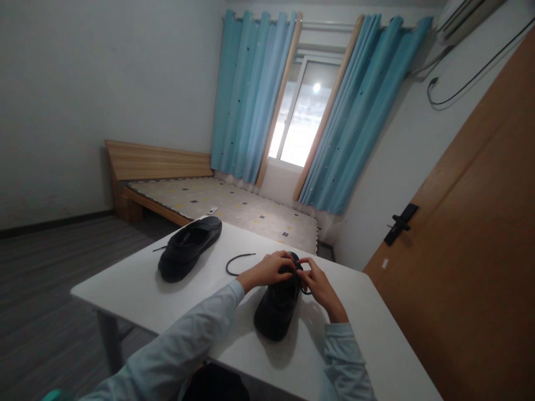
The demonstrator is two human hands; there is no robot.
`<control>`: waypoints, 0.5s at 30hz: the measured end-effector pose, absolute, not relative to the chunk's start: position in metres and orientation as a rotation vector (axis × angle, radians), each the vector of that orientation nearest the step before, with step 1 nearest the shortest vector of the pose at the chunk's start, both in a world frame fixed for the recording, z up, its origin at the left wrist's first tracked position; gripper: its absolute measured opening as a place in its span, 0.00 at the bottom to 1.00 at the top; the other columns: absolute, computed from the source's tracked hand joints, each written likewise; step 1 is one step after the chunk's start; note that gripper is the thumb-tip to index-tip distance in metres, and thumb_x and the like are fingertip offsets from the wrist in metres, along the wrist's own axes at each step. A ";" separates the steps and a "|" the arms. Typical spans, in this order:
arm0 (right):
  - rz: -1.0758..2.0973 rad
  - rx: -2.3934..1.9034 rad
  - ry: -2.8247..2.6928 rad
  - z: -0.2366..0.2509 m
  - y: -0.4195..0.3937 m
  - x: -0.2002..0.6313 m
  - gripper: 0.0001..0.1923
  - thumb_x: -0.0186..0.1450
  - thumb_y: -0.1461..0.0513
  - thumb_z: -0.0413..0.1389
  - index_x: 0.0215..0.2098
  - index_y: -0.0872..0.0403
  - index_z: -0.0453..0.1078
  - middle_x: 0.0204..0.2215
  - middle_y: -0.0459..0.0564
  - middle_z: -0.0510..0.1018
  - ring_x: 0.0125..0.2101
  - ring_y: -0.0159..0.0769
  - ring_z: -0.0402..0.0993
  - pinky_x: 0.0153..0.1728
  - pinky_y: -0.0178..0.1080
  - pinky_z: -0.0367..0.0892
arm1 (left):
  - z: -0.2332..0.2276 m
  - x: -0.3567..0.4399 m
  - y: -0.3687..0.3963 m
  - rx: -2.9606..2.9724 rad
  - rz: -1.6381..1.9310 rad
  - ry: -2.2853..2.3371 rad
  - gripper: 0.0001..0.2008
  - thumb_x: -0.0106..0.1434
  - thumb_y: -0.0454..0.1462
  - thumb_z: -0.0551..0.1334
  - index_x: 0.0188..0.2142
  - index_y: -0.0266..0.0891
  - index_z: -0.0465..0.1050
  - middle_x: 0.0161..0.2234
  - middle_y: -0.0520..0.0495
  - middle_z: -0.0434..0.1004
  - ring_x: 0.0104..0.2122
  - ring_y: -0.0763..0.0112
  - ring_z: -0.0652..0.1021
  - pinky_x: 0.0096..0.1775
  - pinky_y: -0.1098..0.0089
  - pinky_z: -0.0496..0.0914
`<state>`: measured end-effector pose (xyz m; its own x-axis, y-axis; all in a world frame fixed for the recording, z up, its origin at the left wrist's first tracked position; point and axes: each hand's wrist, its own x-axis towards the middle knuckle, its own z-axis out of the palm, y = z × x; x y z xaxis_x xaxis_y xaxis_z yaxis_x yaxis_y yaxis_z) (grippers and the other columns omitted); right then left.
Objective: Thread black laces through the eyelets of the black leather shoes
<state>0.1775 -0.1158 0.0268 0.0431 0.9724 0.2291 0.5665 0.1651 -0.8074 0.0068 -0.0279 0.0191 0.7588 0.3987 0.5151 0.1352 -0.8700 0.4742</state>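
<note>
A black shoe (pixel 276 312) stands on the white table in front of me, its heel towards me. My left hand (pixel 273 268) lies over the shoe's upper with bent fingers near the lacing. From the right, my right hand (pixel 314 278) pinches at the same spot, thumb and forefinger close together; a loop of black shoelace hangs beside it. The rest of the black shoelace (pixel 240 256) curves across the table left of my left hand. Exactly what the fingertips grip is too small and dark to make out. A second black shoe (pixel 190 248) sits further left.
The white table (pixel 137 284) fills the foreground. Behind it stands a bed (pixel 246 209) with a patterned mattress and wooden headboard. Blue curtains (pixel 253 94) flank a window. A wooden door (pixel 463 234) with a black handle is on the right.
</note>
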 end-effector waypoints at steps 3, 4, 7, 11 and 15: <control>0.612 -1.514 -1.639 0.027 -0.116 0.176 0.15 0.61 0.53 0.51 0.41 0.52 0.59 0.12 0.35 0.64 0.14 0.29 0.61 0.18 0.31 0.55 | 0.019 0.011 -0.030 2.549 0.894 0.472 0.09 0.56 0.38 0.61 0.38 0.41 0.73 0.44 0.46 0.69 0.44 0.64 0.71 0.47 0.67 0.66; 0.611 -1.518 -1.641 0.027 -0.116 0.176 0.15 0.61 0.53 0.51 0.41 0.52 0.59 0.12 0.35 0.64 0.14 0.29 0.60 0.18 0.31 0.55 | 0.019 0.012 -0.031 2.556 0.900 0.489 0.08 0.56 0.38 0.61 0.37 0.41 0.73 0.43 0.47 0.69 0.43 0.65 0.72 0.46 0.67 0.66; 0.610 -1.533 -1.652 0.026 -0.115 0.178 0.15 0.61 0.52 0.51 0.41 0.52 0.60 0.12 0.35 0.63 0.15 0.29 0.60 0.18 0.31 0.55 | 0.018 0.015 -0.033 2.563 0.923 0.536 0.07 0.57 0.39 0.61 0.35 0.41 0.73 0.41 0.47 0.69 0.41 0.65 0.72 0.44 0.67 0.66; 0.435 -1.582 -1.718 0.025 -0.114 0.183 0.21 0.55 0.50 0.58 0.42 0.52 0.65 0.19 0.40 0.67 0.21 0.32 0.65 0.23 0.34 0.60 | 0.017 0.016 -0.037 2.513 1.014 0.635 0.07 0.57 0.40 0.61 0.34 0.41 0.73 0.42 0.46 0.66 0.42 0.64 0.71 0.45 0.64 0.65; 0.165 -1.609 -1.735 0.025 -0.113 0.186 0.28 0.49 0.49 0.63 0.45 0.50 0.69 0.38 0.52 0.70 0.40 0.43 0.68 0.39 0.43 0.66 | 0.020 0.014 -0.040 2.470 1.104 0.653 0.06 0.57 0.39 0.61 0.34 0.40 0.72 0.41 0.46 0.67 0.41 0.64 0.70 0.45 0.63 0.65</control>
<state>0.1865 -0.1132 0.0248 0.0728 0.9009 0.4278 0.8040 0.2008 -0.5597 0.0143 -0.0401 0.0197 0.5889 0.5425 0.5991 0.2640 -0.8297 0.4918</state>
